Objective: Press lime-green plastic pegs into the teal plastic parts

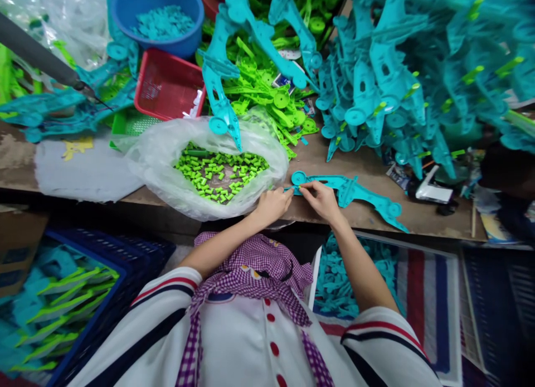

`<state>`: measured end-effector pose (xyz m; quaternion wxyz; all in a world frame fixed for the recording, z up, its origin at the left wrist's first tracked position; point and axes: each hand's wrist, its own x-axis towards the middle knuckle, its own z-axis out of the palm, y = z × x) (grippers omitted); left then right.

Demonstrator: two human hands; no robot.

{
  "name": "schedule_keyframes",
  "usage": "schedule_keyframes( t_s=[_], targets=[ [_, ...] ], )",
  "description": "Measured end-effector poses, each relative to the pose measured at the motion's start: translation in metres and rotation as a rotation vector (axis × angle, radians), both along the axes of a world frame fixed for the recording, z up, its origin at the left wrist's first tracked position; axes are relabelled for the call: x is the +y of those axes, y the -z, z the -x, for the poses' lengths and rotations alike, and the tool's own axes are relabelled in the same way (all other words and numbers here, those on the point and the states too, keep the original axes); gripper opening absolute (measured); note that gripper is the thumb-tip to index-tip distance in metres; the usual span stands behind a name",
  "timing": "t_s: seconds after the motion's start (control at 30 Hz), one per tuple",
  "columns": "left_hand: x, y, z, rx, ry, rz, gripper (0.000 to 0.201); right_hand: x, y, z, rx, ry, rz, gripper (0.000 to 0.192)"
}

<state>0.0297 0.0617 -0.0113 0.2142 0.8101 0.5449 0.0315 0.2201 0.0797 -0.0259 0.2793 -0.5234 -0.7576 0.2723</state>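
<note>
A long teal plastic part (349,190) lies on the table's front edge, its narrow tip pointing right. At its left end, my left hand (272,204) is closed, the fingertips pinching the part's edge. My right hand (321,201) is closed too, thumb and forefinger pressed together over the same end, just below a round disc. A speck of bright green shows at those fingertips, apparently a small green plastic peg, mostly hidden. Left of my hands sits an open clear plastic bag (156,167) holding many short green pegs (213,178).
Teal parts with green pegs (384,80) are heaped at the right. Behind the bag lie green parts (267,86), a red tray (167,100) and a blue bowl (125,13). A dark rod tool (42,49) hangs at upper left. Crates (121,275) stand below the table.
</note>
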Motion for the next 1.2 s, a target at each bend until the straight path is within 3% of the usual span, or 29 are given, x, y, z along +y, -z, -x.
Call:
schedule_keyframes(
  t_s=[0.1, 0.43, 0.53, 0.67, 0.77, 0.87, 1.0, 1.1, 1.2],
  targets=[
    [0.001, -0.002, 0.001, -0.018, 0.014, 0.018, 0.044, -0.003, 0.002, 0.002, -0.025, -0.046, 0.004, 0.032],
    [0.002, 0.002, 0.004, -0.04, 0.021, 0.025, 0.044, -0.003, 0.011, 0.008, -0.082, 0.011, 0.011, 0.034],
    [0.005, 0.004, 0.006, -0.103, 0.015, 0.015, 0.042, -0.011, -0.001, 0.013, -0.055, 0.041, -0.011, 0.038],
    [0.013, 0.008, 0.011, -0.417, -0.037, 0.058, 0.036, -0.016, -0.041, 0.027, 0.047, 0.24, -0.153, 0.046],
    [0.016, 0.007, 0.014, -0.743, -0.153, 0.116, 0.032, -0.008, -0.073, 0.043, 0.175, 0.368, -0.264, 0.047],
    [0.014, -0.003, 0.018, -1.012, -0.304, 0.271, 0.035, -0.011, -0.085, 0.06, 0.28, 0.387, -0.221, 0.043],
    [0.01, -0.027, 0.022, -1.354, -0.571, 0.597, 0.036, -0.052, -0.06, 0.087, 0.416, 0.312, 0.081, 0.03],
    [0.011, -0.041, 0.02, -1.579, -0.796, 0.668, 0.026, -0.078, -0.036, 0.106, 0.493, 0.299, 0.207, 0.032],
    [0.015, -0.049, 0.014, -1.697, -0.932, 0.708, 0.019, -0.085, -0.03, 0.114, 0.514, 0.319, 0.209, 0.025]
  ],
)
